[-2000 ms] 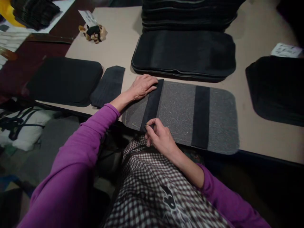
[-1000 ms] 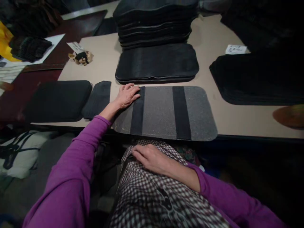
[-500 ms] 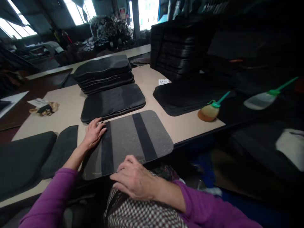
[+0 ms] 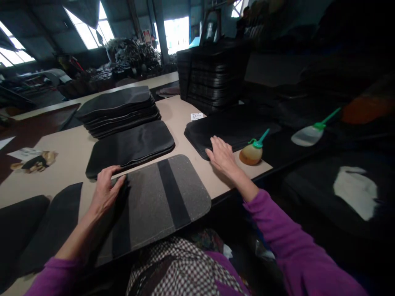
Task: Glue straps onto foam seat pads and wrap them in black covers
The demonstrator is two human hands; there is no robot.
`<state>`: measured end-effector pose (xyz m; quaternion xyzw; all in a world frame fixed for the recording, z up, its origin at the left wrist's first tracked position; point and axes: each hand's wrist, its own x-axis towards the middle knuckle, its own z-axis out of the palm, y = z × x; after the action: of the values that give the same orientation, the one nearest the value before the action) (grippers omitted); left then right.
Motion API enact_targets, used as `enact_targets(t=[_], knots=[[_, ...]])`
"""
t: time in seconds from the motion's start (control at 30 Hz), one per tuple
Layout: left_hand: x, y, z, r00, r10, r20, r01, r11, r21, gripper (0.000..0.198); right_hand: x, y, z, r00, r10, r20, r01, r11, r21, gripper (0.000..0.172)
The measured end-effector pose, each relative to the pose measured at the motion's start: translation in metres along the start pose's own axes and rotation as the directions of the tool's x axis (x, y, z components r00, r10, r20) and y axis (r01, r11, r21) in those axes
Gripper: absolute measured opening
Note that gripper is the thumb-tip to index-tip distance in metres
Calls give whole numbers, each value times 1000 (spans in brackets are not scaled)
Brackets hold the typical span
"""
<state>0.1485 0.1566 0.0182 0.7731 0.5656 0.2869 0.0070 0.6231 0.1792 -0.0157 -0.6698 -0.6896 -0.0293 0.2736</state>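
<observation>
A grey rounded panel (image 4: 148,205) with two dark strips across it lies at the table's near edge. My left hand (image 4: 106,191) rests at its far left corner, thumb apart from the fingers, the fingertips beside the near edge of a low stack of black panels (image 4: 132,144). To the right, my right hand (image 4: 222,156) reaches over the near left edge of a flat pile of black pieces (image 4: 228,123), fingers stretched out. Beside that hand stands a squeeze bottle (image 4: 251,153) of amber liquid with a green spout. Neither hand visibly holds anything.
A taller stack of black panels (image 4: 119,107) stands behind. Farther back is a big strapped black stack (image 4: 212,78). More dark pieces (image 4: 58,222) lie at left. A second bottle (image 4: 308,136) is at right, near a white cloth (image 4: 354,192). A small paper label (image 4: 196,116) lies on the table.
My right hand has moved from the grey panel's near edge, forward and right, to the flat black pile. My left hand stays near the panel's far left corner. The view has shifted right.
</observation>
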Motion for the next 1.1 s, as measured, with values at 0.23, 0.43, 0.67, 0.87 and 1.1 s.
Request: enact_targets(t=[0.23, 0.43, 0.67, 0.87, 1.1], knots=[[17, 77, 14, 986, 150, 79, -137, 979, -152, 24, 34, 7, 23, 996, 66, 66, -67, 998, 6, 29], [41, 137, 46, 975, 129, 181, -33, 890, -456, 25, 25, 10, 2, 980, 185, -77, -166, 965, 202, 31], [85, 193, 74, 846, -98, 523, 524, 325, -787, 61, -6, -46, -30, 975, 34, -220, 80, 870, 487, 33], [93, 191, 68, 816, -243, 524, 576, 275, -770, 53, -27, -78, -43, 963, -256, 79, 186, 851, 492, 36], [82, 177, 63, 860, -321, 398, 497, 346, -795, 54, 66, -9, -25, 905, 412, 102, -414, 910, -3, 49]])
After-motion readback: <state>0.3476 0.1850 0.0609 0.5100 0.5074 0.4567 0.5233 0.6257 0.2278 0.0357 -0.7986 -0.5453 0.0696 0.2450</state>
